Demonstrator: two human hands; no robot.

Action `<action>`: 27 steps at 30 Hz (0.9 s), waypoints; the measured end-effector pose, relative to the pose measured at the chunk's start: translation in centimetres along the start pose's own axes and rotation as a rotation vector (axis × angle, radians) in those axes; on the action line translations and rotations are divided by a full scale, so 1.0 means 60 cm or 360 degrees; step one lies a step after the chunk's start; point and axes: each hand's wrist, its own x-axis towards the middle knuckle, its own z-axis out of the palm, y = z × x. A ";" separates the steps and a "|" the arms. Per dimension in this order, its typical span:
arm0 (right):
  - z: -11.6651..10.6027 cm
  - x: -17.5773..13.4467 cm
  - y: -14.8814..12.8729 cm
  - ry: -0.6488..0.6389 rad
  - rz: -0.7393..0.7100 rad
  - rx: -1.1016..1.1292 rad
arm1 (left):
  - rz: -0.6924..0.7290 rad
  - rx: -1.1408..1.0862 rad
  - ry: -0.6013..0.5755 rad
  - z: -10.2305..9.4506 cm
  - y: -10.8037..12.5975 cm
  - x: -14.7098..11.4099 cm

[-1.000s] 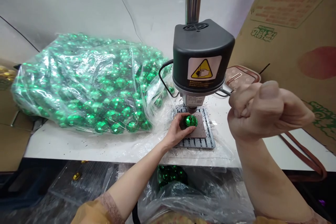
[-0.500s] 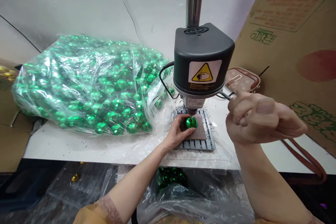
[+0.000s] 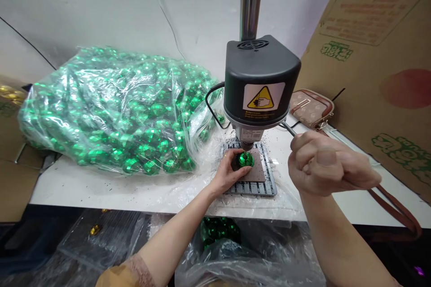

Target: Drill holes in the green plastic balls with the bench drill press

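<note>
A shiny green faceted ball (image 3: 246, 159) rests on a brown pad (image 3: 257, 174) over the slotted grey base plate (image 3: 272, 188). Thumb and fingers of my left hand (image 3: 229, 169) are closed around the ball's left side. Directly above it is the chuck of a black bench drill press (image 3: 262, 80), its tip at the top of the ball; whether a bit has entered the ball I cannot tell. My right hand (image 3: 328, 161) is wrapped in a fist around the drill's metal lever (image 3: 288, 129), whose end is hidden inside the fingers.
A big clear bag of green balls (image 3: 111, 112) lies left on the white table (image 3: 67, 184). Below the table edge, an open plastic bag (image 3: 269, 260) holds more. A beige purse (image 3: 308, 105) and cardboard box (image 3: 370, 54) stand right. Dark shavings surround the base.
My right fist has come down a little with the lever. The left hand still holds the green ball in place under the chuck. The whole view has shifted slightly.
</note>
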 end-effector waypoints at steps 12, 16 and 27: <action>-0.002 -0.004 -0.009 -0.0077 0.0067 0.0126 | -0.0010 0.0005 0.0019 0.001 0.008 -0.002; 0.027 0.046 -0.023 0.0148 0.0455 -0.0089 | 0.0000 0.0028 0.0045 0.005 0.012 0.001; 0.048 0.112 -0.017 0.0109 0.0791 -0.0091 | 0.0511 0.0714 -0.0136 -0.010 0.017 -0.166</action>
